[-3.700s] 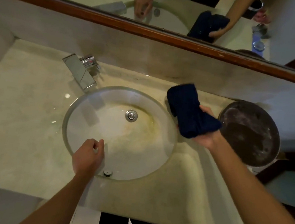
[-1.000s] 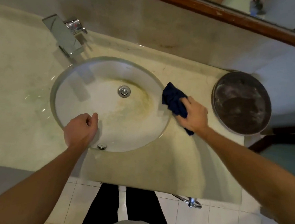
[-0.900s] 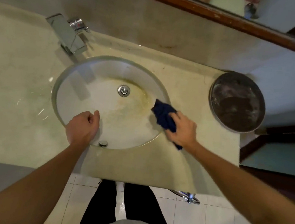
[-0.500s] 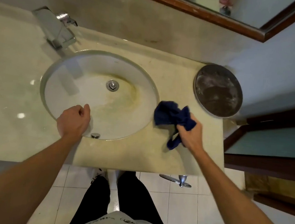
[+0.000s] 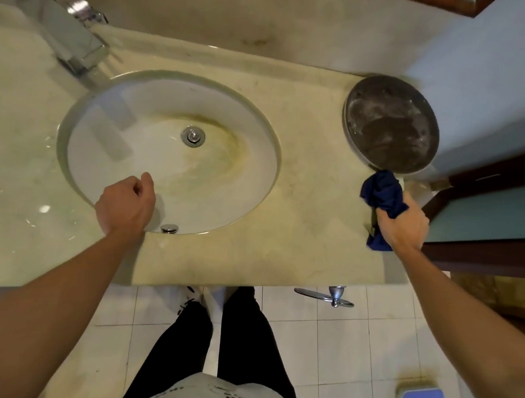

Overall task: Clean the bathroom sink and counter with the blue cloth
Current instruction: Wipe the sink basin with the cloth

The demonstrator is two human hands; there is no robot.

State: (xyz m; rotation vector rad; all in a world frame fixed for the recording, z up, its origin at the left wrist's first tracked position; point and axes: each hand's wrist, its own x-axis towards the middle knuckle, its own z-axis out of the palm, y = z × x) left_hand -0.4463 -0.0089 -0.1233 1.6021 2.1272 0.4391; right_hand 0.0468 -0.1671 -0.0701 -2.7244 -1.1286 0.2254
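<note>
Nearest the person, the left hand (image 5: pixel 125 206) rests on the front rim of the sink (image 5: pixel 261 129), its fingers curled into a loose fist that holds nothing, just beside the small chrome knob (image 5: pixel 169 228) on that rim. To the right of the sink, well apart from it, the right hand (image 5: pixel 403 225) grips the bunched blue cloth (image 5: pixel 382 195) at the counter (image 5: pixel 311 209) edge, the cloth's upper end touching the rim of the round metal bowl (image 5: pixel 391 124). Farther back, the sink shows yellowish staining around its drain (image 5: pixel 193 135), and the chrome faucet (image 5: pixel 66 35) stands behind its left rim.
</note>
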